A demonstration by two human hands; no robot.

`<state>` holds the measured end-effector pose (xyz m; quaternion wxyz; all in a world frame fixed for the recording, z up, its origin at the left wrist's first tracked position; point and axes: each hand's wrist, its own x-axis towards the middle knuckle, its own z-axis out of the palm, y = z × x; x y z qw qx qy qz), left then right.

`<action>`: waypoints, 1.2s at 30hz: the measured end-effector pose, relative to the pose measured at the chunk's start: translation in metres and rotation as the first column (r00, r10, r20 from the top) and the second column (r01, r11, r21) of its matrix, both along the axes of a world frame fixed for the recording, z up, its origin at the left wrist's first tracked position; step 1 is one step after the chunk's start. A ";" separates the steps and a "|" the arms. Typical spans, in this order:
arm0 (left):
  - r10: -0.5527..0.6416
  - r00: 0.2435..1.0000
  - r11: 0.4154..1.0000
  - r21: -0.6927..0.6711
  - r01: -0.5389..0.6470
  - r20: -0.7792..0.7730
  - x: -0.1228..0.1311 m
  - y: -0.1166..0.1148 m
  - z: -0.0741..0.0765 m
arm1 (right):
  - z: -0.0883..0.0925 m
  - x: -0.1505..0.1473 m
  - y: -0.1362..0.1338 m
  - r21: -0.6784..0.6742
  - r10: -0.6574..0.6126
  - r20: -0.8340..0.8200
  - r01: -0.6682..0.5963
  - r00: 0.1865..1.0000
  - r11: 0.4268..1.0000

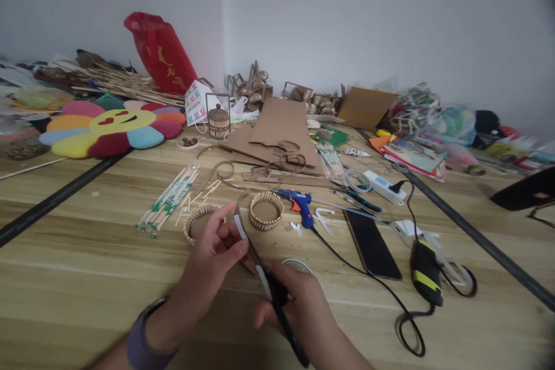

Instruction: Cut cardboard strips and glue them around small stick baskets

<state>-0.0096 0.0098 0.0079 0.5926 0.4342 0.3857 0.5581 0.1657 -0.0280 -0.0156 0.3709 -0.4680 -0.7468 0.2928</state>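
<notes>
My left hand (pixel 217 248) pinches a narrow strip (pixel 240 225), brown with a white band along it, between thumb and fingers. In my right hand (pixel 299 300) are black-handled scissors (pixel 284 318). Their blades point up and away, alongside the strip by my left thumb; whether they touch it I cannot tell. Just beyond my left hand sits a round stick-walled basket (pixel 189 224), partly hidden by my fingers. A second such basket (pixel 266 211) stands to its right. Behind my right hand a pale ring (pixel 297 265), perhaps a tape roll, is partly covered.
A blue glue gun (pixel 299 202) trails its black cord rightward, past a phone (pixel 373 243) and a black-yellow tool (pixel 426 272). Bundled sticks (pixel 169 199) lie left. Behind are curled brown strips (pixel 225 170), cardboard (pixel 281 121), pliers (pixel 364 199), a power strip (pixel 385 187) and a flower cushion (pixel 117 127).
</notes>
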 end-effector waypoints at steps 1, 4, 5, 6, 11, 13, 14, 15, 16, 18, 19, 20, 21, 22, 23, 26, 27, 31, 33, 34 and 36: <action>-0.004 1.000 1.000 -0.003 0.004 0.002 0.000 0.000 0.000 | 0.001 0.000 0.000 -0.004 -0.003 -0.005 0.003 1.000 1.000; -0.005 1.000 1.000 -0.010 0.005 0.004 0.000 0.001 -0.001 | 0.003 -0.001 -0.001 -0.051 -0.003 -0.014 0.002 1.000 0.999; -0.002 1.000 1.000 -0.011 0.002 0.004 -0.001 0.001 -0.002 | 0.004 -0.001 -0.001 -0.060 -0.004 -0.017 0.003 1.000 0.998; -0.002 1.000 1.000 -0.011 0.002 0.003 -0.001 0.001 -0.003 | 0.004 -0.002 -0.001 -0.065 -0.005 -0.018 0.004 1.000 0.998; 0.020 0.999 0.999 -0.025 -0.019 0.033 -0.004 0.004 -0.004 | 0.000 -0.001 -0.002 -0.060 -0.044 0.032 0.045 0.999 0.997; 0.042 0.998 0.999 -0.035 -0.041 0.044 -0.005 0.005 -0.003 | -0.003 -0.001 -0.002 -0.060 -0.062 0.101 0.068 0.993 0.996; 0.047 0.998 0.998 -0.037 -0.045 0.046 -0.006 0.006 -0.003 | -0.004 -0.001 -0.002 -0.066 -0.069 0.138 0.078 0.988 0.995; 0.050 0.998 0.998 -0.038 -0.048 0.048 -0.006 0.006 -0.002 | -0.004 -0.002 -0.003 -0.079 -0.073 0.174 0.088 0.982 0.993; 0.052 0.997 0.998 -0.040 -0.050 0.050 -0.007 0.007 -0.002 | -0.003 -0.003 -0.003 -0.098 -0.074 0.208 0.096 0.975 0.991; 0.061 0.997 0.998 -0.040 -0.058 0.057 -0.007 0.008 -0.001 | -0.001 -0.005 -0.002 -0.136 -0.061 0.256 0.098 0.965 0.986; 0.066 0.996 0.997 -0.037 -0.064 0.059 -0.007 0.008 0.000 | 0.001 -0.006 -0.002 -0.146 -0.049 0.266 0.090 0.963 0.985; 0.071 0.996 0.997 -0.031 -0.069 0.057 -0.008 0.009 0.000 | 0.003 -0.007 -0.002 -0.151 -0.036 0.265 0.078 0.964 0.986; 0.075 0.996 0.997 -0.024 -0.074 0.050 -0.008 0.009 0.000 | 0.004 -0.007 -0.002 -0.153 -0.023 0.255 0.064 0.967 0.986; 0.076 0.996 0.997 -0.014 -0.075 0.040 -0.008 0.009 0.000 | 0.005 -0.008 -0.002 -0.155 -0.014 0.244 0.053 0.970 0.987; 0.075 0.997 0.997 -0.003 -0.075 0.027 -0.009 0.009 0.000 | 0.006 -0.008 -0.002 -0.160 -0.008 0.235 0.047 0.972 0.986; 0.085 0.996 0.996 0.037 -0.085 -0.009 -0.009 0.008 -0.001 | 0.006 -0.007 -0.002 -0.164 -0.016 0.223 0.054 0.975 0.985; 0.086 0.996 0.995 0.047 -0.085 -0.023 -0.009 0.007 -0.001 | 0.005 -0.007 -0.002 -0.152 -0.024 0.219 0.059 0.975 0.987; 0.069 0.995 0.996 0.061 -0.064 -0.074 -0.008 0.006 -0.002 | 0.003 -0.005 -0.002 -0.128 -0.025 0.225 0.055 0.974 0.990; 0.064 0.995 0.996 0.062 -0.060 -0.072 -0.007 0.006 -0.003 | 0.003 -0.004 -0.001 -0.128 -0.022 0.224 0.052 0.974 0.990; 0.060 0.996 0.997 0.061 -0.056 -0.066 -0.007 0.006 -0.003 | 0.003 -0.004 -0.001 -0.123 -0.023 0.220 0.051 0.975 0.991; 0.045 0.997 0.998 0.052 -0.042 -0.057 -0.007 0.006 -0.003 | 0.002 -0.004 -0.001 -0.104 -0.023 0.207 0.045 0.978 0.994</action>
